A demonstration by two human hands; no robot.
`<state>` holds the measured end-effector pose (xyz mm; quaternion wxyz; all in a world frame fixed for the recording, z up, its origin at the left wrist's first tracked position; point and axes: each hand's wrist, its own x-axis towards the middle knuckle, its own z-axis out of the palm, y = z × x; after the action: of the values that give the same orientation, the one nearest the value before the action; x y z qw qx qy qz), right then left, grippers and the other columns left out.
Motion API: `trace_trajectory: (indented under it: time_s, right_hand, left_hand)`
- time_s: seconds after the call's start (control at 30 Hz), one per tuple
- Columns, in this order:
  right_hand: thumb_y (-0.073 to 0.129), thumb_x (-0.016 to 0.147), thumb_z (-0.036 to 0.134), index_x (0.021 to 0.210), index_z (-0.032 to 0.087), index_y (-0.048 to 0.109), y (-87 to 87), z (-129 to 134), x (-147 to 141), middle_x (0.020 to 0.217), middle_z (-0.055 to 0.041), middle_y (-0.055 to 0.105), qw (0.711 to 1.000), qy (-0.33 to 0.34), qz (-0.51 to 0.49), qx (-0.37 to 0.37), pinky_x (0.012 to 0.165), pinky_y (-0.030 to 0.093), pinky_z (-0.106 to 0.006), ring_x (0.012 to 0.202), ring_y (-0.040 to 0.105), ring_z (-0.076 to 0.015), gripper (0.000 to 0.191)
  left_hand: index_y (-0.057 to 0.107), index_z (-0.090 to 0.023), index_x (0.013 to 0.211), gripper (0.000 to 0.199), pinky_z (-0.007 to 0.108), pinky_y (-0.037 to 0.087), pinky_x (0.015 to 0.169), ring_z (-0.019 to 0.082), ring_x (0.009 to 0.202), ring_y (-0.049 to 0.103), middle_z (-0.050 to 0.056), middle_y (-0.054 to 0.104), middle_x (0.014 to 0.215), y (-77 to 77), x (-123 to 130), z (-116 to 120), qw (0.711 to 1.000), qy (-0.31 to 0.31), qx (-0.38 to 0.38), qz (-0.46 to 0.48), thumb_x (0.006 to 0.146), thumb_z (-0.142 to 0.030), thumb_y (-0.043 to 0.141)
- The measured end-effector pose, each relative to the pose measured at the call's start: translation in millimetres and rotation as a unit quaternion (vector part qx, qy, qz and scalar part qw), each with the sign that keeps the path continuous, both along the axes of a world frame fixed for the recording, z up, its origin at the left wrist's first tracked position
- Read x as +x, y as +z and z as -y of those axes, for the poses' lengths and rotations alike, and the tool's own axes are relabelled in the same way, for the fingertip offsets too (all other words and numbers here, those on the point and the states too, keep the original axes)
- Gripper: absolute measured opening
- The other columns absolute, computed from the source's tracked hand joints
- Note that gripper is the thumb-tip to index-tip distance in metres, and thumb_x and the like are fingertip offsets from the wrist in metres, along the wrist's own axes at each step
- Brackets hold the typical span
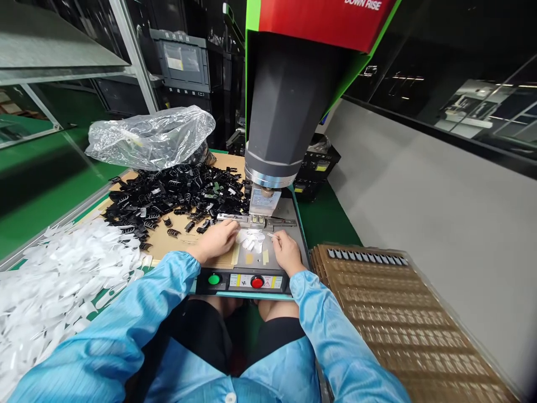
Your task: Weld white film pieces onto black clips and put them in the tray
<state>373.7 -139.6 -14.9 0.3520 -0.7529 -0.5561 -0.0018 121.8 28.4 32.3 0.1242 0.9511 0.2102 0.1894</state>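
Note:
My left hand (217,239) is at the left side of the machine's metal base, its fingers bent together beside the metal fixture (282,222); what they hold, if anything, is hidden. My right hand (287,251) pinches a small white piece (272,235) between thumb and finger at the right. Between the hands, a few white pieces (253,240) lie on the base plate. Just above the fixture is the machine's metal press head (265,200). Many black plastic parts (176,190) are heaped behind and left of my left hand.
White pieces (62,280) form a large pile at the left. A clear plastic bag (151,137) lies behind the black parts. Green button (213,279) and red button (257,281) sit at the front edge. Stacked brown trays (377,302) stand at the right, one row filled.

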Motion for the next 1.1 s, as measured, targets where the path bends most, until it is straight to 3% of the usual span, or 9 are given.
trace_trajectory:
  time_s: [0.1,0.2,0.37,0.47,0.57,0.67,0.8,0.97,1.1]
  right_hand:
    - [0.049,0.106,0.032,0.111,0.027,0.074,4.0,-9,-5,0.107,-0.0087,0.073,0.999,0.012,-0.006,0.053,0.088,0.055,-0.037,0.098,0.069,-0.0262,0.026]
    - [0.045,0.107,0.03,0.123,0.027,0.076,6.7,-26,-9,0.117,-0.0112,0.07,0.997,0.004,-0.001,0.079,0.101,0.054,-0.042,0.111,0.066,-0.0284,0.035]
    - [0.046,0.108,0.031,0.129,0.03,0.077,4.5,-56,-14,0.114,-0.0125,0.067,0.997,-0.018,0.037,0.065,0.102,0.052,-0.047,0.11,0.059,-0.0313,0.037]
    - [0.049,0.108,0.033,0.129,0.032,0.077,4.0,-61,-17,0.111,-0.0128,0.066,0.997,-0.019,0.066,0.038,0.097,0.051,-0.047,0.106,0.056,-0.0322,0.036]
    - [0.052,0.106,0.031,0.14,0.032,0.071,6.9,-58,-23,0.124,-0.014,0.064,0.996,-0.015,0.089,0.0,0.098,0.049,-0.05,0.114,0.051,-0.0349,0.039]
    - [0.057,0.102,0.026,0.15,0.035,0.062,11.0,-55,-29,0.136,-0.0143,0.06,0.994,0.002,0.107,-0.002,0.102,0.046,-0.055,0.124,0.046,-0.0379,0.049]
    - [0.057,0.1,0.024,0.15,0.032,0.06,13.7,-55,-34,0.138,-0.0163,0.059,0.994,0.005,0.111,0.01,0.102,0.045,-0.059,0.128,0.043,-0.0405,0.051]
    - [0.057,0.099,0.024,0.142,0.029,0.067,15.4,-58,-32,0.137,-0.0157,0.062,0.993,-0.008,0.118,0.008,0.101,0.045,-0.056,0.126,0.046,-0.0399,0.045]
    - [0.057,0.098,0.025,0.129,0.024,0.073,21.9,-62,-46,0.133,-0.0147,0.063,0.991,-0.044,0.128,0.015,0.104,0.043,-0.052,0.125,0.048,-0.0367,0.034]
  left_hand:
    - [0.064,-0.022,0.11,0.017,0.04,0.052,0.084,0.026,0.093,0.064,0.009,0.067,0.103,2.9,9,-6,0.999,0.005,0.024,0.027,0.105,-0.025,0.049]
    - [0.067,-0.022,0.117,0.022,0.043,0.052,0.093,0.027,0.104,0.064,0.01,0.07,0.105,1.5,24,-9,0.996,0.001,0.048,0.079,0.106,-0.024,0.048]
    - [0.07,-0.024,0.115,0.025,0.039,0.054,0.1,0.023,0.113,0.066,0.009,0.072,0.119,-13.7,57,-12,0.986,-0.02,-0.02,0.163,0.108,-0.024,0.046]
    - [0.071,-0.022,0.112,0.024,0.04,0.055,0.102,0.023,0.113,0.067,0.01,0.075,0.118,-23.3,71,-13,0.987,-0.049,-0.027,0.148,0.108,-0.025,0.047]
    - [0.071,-0.022,0.123,0.027,0.045,0.049,0.116,0.025,0.129,0.064,0.011,0.074,0.13,-26.6,73,-14,0.991,-0.064,-0.002,0.117,0.108,-0.026,0.049]
    - [0.068,-0.024,0.136,0.035,0.055,0.036,0.127,0.031,0.152,0.047,0.011,0.069,0.143,-24.1,69,-9,0.995,-0.038,0.034,0.086,0.107,-0.03,0.051]
    - [0.064,-0.024,0.144,0.041,0.06,0.031,0.129,0.036,0.158,0.037,0.011,0.065,0.149,-18.1,70,6,0.997,0.007,0.05,0.056,0.106,-0.035,0.052]
    - [0.062,-0.021,0.143,0.044,0.056,0.035,0.126,0.036,0.154,0.042,0.013,0.059,0.155,-12.0,45,12,0.997,0.036,0.043,0.049,0.101,-0.035,0.059]
    - [0.062,-0.021,0.136,0.038,0.052,0.044,0.114,0.034,0.136,0.054,0.014,0.064,0.143,-13.5,-16,3,0.983,0.169,0.029,0.065,0.102,-0.036,0.058]
